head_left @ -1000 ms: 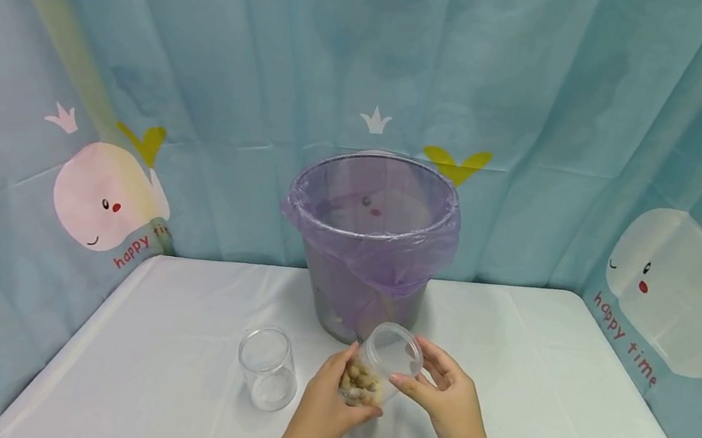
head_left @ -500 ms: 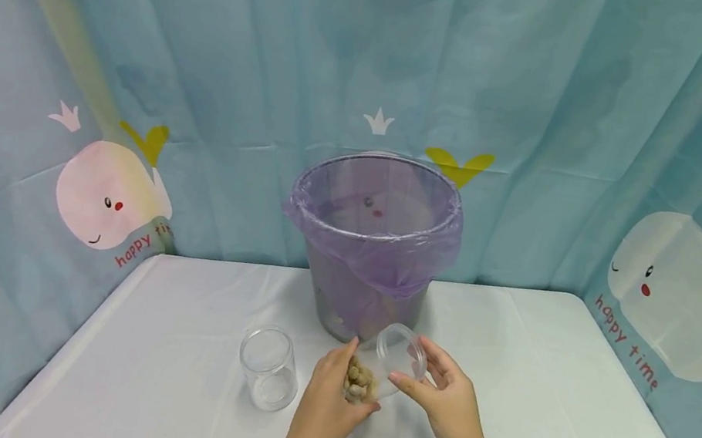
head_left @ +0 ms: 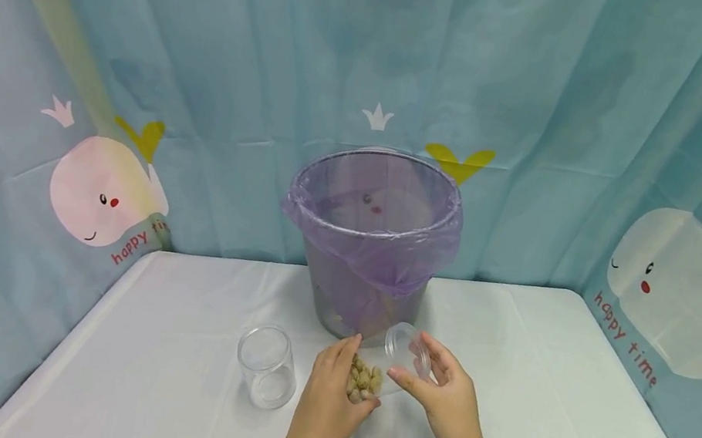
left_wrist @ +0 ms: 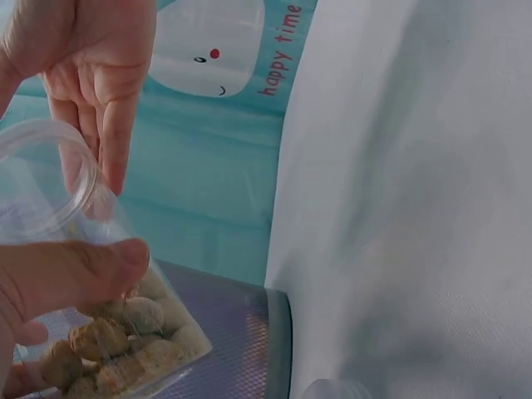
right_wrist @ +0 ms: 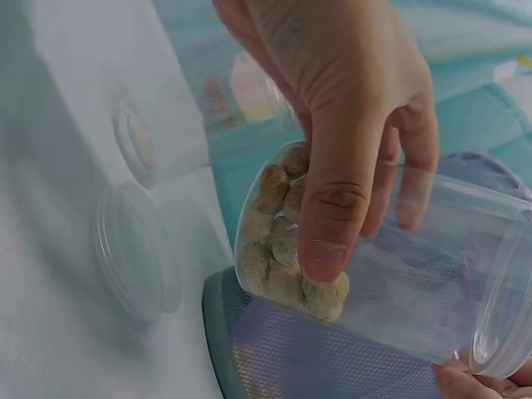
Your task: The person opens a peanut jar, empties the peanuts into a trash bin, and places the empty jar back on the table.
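Note:
A clear plastic jar (head_left: 389, 386) leans to the right between both hands, with several unshelled peanuts (head_left: 362, 379) gathered at its bottom. My left hand (head_left: 328, 407) grips the lower part, thumb on the near side; in the right wrist view this hand (right_wrist: 349, 125) wraps the jar wall over the peanuts (right_wrist: 283, 249). At the mouth, my right hand (head_left: 447, 393) holds the rim between thumb and fingers. The left wrist view shows the right hand (left_wrist: 91, 91) beside the rim and the peanuts (left_wrist: 125, 341) under the left thumb.
Another clear jar (head_left: 266, 369) stands upright on the white-covered table (head_left: 171, 360), left of my hands. Behind them stands a mesh bin (head_left: 364, 284) lined with a purple bag. In the right wrist view a clear, lid-like disc (right_wrist: 137, 249) lies on the table. A blue curtain (head_left: 263, 78) hangs behind.
The jar's mouth has tipped and shifted slightly right, with my right hand still at the rim. The left hand has moved slightly right, and the peanuts have shifted within the jar.

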{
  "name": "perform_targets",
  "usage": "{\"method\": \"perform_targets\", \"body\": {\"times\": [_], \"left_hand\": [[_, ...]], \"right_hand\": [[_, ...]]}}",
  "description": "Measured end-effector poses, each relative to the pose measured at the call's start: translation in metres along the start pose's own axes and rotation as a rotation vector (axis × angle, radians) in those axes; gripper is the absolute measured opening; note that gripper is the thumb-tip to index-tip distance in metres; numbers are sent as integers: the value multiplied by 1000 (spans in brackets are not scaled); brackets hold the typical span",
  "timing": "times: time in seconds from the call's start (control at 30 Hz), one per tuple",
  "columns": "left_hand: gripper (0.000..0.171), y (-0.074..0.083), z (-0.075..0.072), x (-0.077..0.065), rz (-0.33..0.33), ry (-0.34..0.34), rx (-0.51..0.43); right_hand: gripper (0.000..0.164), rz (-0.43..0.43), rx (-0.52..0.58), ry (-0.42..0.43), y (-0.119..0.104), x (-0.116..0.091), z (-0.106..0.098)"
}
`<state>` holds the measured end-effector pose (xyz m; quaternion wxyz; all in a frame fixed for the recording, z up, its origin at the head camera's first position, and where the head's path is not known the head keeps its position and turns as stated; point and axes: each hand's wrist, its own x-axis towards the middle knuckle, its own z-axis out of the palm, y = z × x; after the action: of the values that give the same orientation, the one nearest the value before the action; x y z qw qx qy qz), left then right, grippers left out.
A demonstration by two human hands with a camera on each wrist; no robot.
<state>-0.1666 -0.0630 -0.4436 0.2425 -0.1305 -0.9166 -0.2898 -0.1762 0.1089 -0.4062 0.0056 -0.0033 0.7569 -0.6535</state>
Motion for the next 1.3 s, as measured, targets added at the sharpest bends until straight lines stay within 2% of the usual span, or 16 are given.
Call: {"method": "perform_targets", "body": {"times": [0.2, 0.47, 0.8, 1.03, 1.17, 1.3], "left_hand": [[93, -3, 1, -2, 11, -13, -24], [91, -3, 0, -3, 48, 42, -36], [90, -4, -5, 0, 89, 106, -72], [91, -3, -9, 1, 101, 129, -71], [91, -2, -10, 1, 84, 109, -85], [89, 0, -11, -1, 21, 30, -151]], "right_hand": [[79, 0, 14, -12, -2, -1, -1], [76, -31, 20, -1, 0, -3, -1], [75, -145, -1, -4, -1, -4, 0], [71, -187, -17, -6, -1, -4, -1], [69, -207, -30, -9, -2, -5, -2], [69, -214, -69, -15, -2, -6, -5]]}}
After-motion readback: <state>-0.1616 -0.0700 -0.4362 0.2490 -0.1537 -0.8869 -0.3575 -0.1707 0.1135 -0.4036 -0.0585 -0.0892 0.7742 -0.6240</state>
